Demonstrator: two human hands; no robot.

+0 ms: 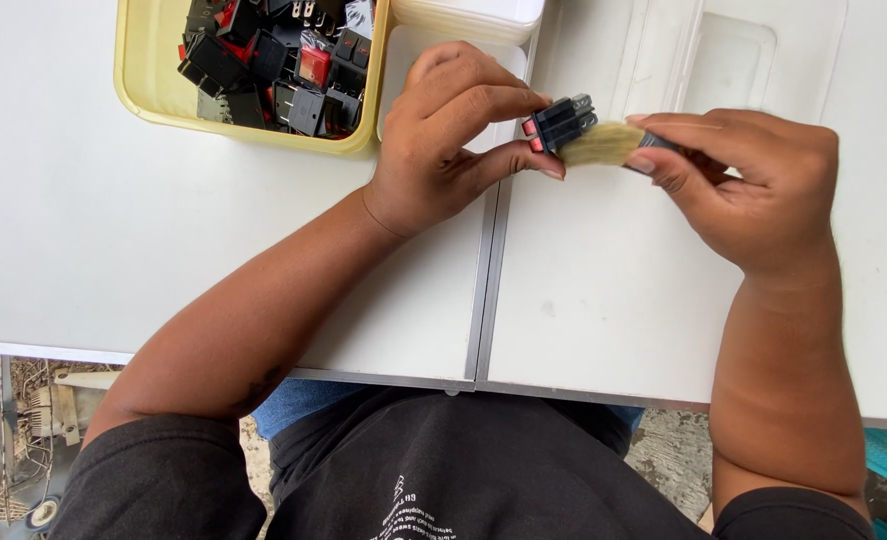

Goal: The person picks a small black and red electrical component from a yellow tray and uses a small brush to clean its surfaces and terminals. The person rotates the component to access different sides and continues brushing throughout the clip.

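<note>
While both forearms crossed the white table [164, 250], the left hand [444, 140] pinched a small black-and-red plastic switch [559, 122] at upper centre, its long axis running left-right. Just right of it, the right hand [754, 185] gripped a brush [604, 145] (soft tan bristles touching the switch). Farther back, upper left, a yellow tub [144, 95] held similar boxy switches.

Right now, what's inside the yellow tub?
The yellow tub holds a loose heap of small black and red switch parts, like the one in the left hand. The tub's floor and lower layers are covered, and its top end is cut off by the frame.
</note>
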